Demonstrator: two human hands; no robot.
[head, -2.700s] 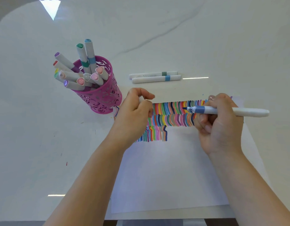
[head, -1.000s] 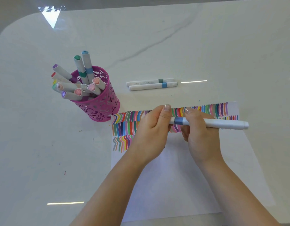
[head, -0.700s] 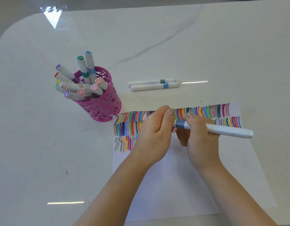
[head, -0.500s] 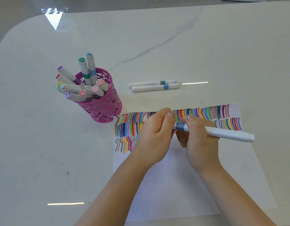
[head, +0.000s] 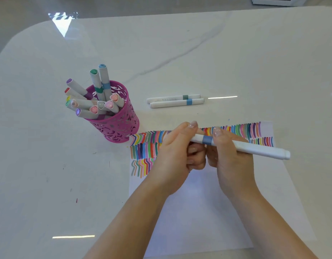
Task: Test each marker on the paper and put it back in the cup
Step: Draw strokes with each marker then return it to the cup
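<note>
Marker feel: the blue-banded marker [head: 262,151] is probably light and stiff, with a smooth plastic barrel that could be a bit slippery; no real care seems to be needed beyond keeping the tip off skin.
Best hold: the barrel is best pinched just beside the blue band, with the cap end taken by the other hand so a straight push or pull can be made.
Marker position: it's held nearly level, just above the striped top of the paper [head: 198,212], tail end pointed right.
Left hand [head: 176,157]: curled around the marker's left end, which is hidden, so it can't be told whether the cap is seated.
Right hand [head: 230,161]: wrapped round the barrel right of the band, fingertip resting on top.
Pink cup [head: 124,128]: stood on the desk [head: 180,53] left of the hands, packed with other markers [head: 98,104], near but not touching the paper's corner.
Spare pair: two capped markers [head: 175,102] are laid side by side beyond the paper.
</note>
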